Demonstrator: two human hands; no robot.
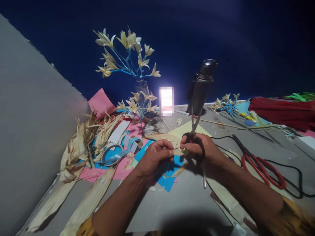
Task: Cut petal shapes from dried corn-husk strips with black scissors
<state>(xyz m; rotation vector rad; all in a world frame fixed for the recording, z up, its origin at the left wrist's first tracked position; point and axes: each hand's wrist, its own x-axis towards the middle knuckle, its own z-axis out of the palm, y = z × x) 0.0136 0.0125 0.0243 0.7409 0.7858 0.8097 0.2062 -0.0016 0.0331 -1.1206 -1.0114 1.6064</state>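
In the middle of the head view, my left hand [155, 156] pinches a small pale piece of dried husk [178, 151] between thumb and fingers. My right hand [209, 151] carries small dark-handled scissors [193, 126], blades pointing up and slightly apart. The right thumb and fingertips also meet the right end of the husk piece. Below the hands lie blue paper [168, 181] and husk scraps. A yellow sheet [203, 128] lies just behind the right hand. Exactly how the fingers sit in the scissor loops is partly hidden.
Dried husks [78, 139] pile on the left beside a tape roll [104, 156] and pink paper [101, 104]. Husk flowers [128, 40] on blue stems stand in a glass bottle [142, 86]. A flask [200, 90], red-handled scissors [261, 164] and dark red cloth [283, 111] occupy the right.
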